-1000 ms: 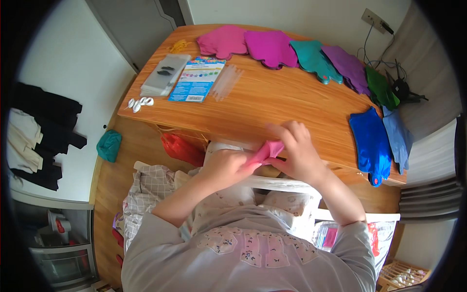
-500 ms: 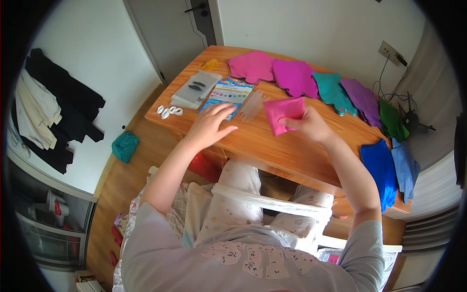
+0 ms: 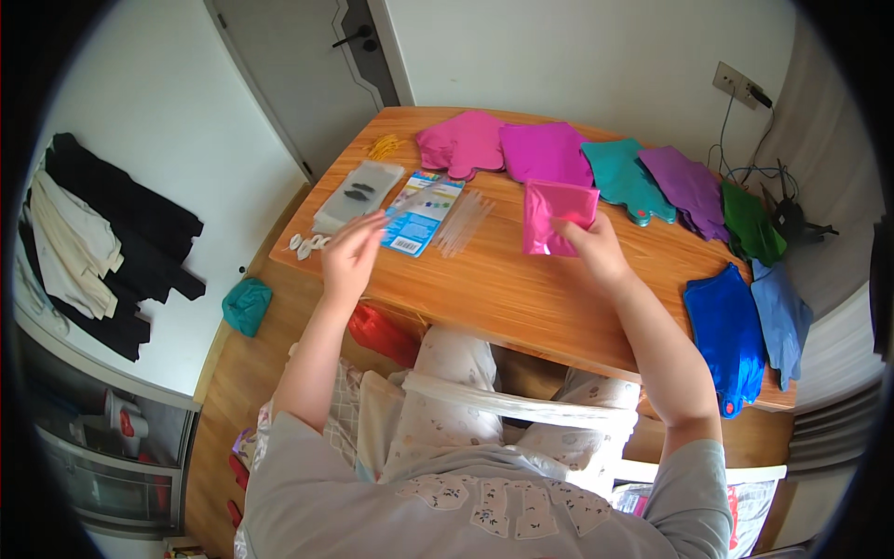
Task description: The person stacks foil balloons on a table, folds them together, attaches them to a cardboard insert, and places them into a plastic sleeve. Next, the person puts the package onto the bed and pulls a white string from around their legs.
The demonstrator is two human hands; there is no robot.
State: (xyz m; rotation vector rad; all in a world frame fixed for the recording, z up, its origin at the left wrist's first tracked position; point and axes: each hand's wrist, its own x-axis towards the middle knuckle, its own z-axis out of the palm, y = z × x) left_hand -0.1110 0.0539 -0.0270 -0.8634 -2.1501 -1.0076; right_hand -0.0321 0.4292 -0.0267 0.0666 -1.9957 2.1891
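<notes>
My right hand (image 3: 601,250) pinches a folded pink foil balloon (image 3: 562,210) by its lower edge, thumb on top, above the table's middle. My left hand (image 3: 352,259) is raised over the near left part of the table, its fingers pinched on a thin clear straw (image 3: 414,198) that points up and right across a blue printed card (image 3: 419,228). More clear straws (image 3: 466,222) lie beside that card. Left of the card rests a stack of clear plastic bags (image 3: 343,205) with small dark pieces (image 3: 359,191) on it. White ribbon rolls (image 3: 303,246) sit partly behind my left hand.
Flat foil balloons curve along the far and right edges of the wooden table (image 3: 521,307): pink (image 3: 458,144), magenta (image 3: 548,152), teal (image 3: 629,177), purple (image 3: 686,191), green (image 3: 752,222), blue (image 3: 726,331) and light blue (image 3: 780,312). Yellow strips (image 3: 383,146) lie far left. Cables (image 3: 759,172) hang at right.
My left hand has drawn back left and now holds a clear straw. In my right hand the pink foil balloon has turned more upright and shifted slightly right.
</notes>
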